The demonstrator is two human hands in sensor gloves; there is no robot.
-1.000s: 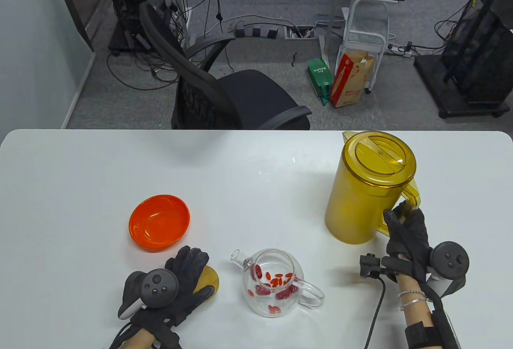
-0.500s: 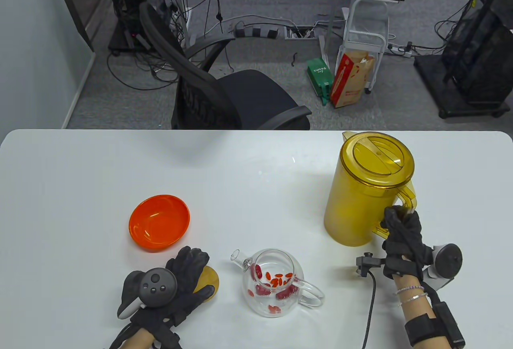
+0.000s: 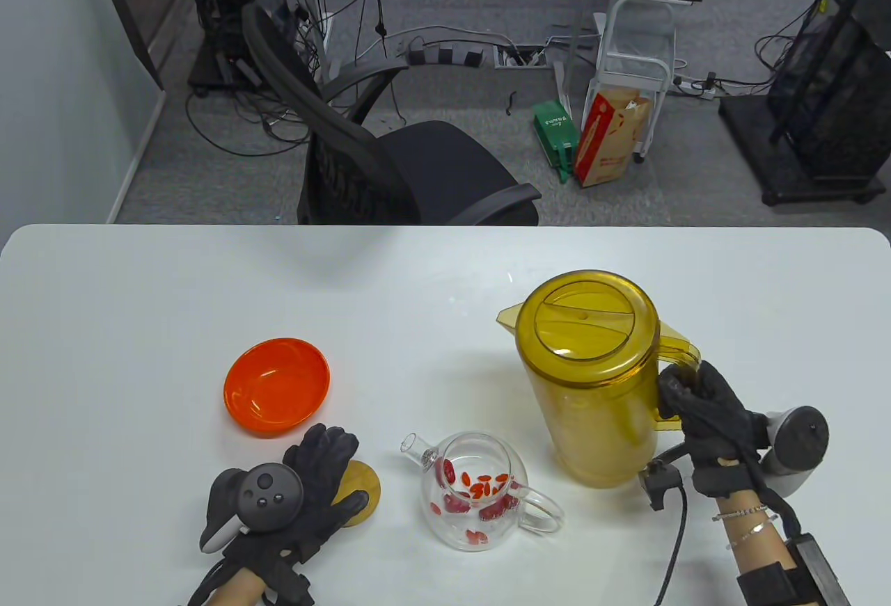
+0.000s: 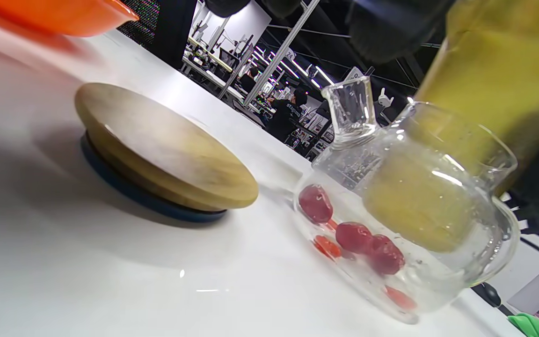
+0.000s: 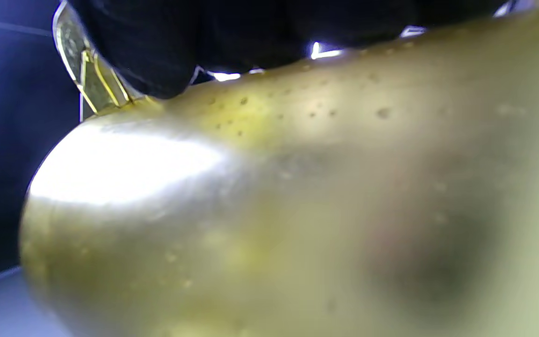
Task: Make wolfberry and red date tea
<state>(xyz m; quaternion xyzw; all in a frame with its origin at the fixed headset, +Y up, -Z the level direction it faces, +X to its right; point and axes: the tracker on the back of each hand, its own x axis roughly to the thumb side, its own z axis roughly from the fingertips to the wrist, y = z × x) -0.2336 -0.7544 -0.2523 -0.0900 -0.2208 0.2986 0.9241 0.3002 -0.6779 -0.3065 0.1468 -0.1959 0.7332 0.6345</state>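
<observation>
On the white tabletop (image 3: 139, 300), the right hand (image 3: 703, 408) grips the amber plastic pitcher (image 3: 592, 383) just beside the lidless glass teapot (image 3: 480, 491); hasty tipping could overshoot its narrow mouth, while the left hand (image 3: 313, 488) rests flat.

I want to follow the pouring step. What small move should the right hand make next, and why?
Probably carry the jug left until its spout is over the open teapot. The right hand grips the jug's handle, and the teapot holds only fruit.
</observation>
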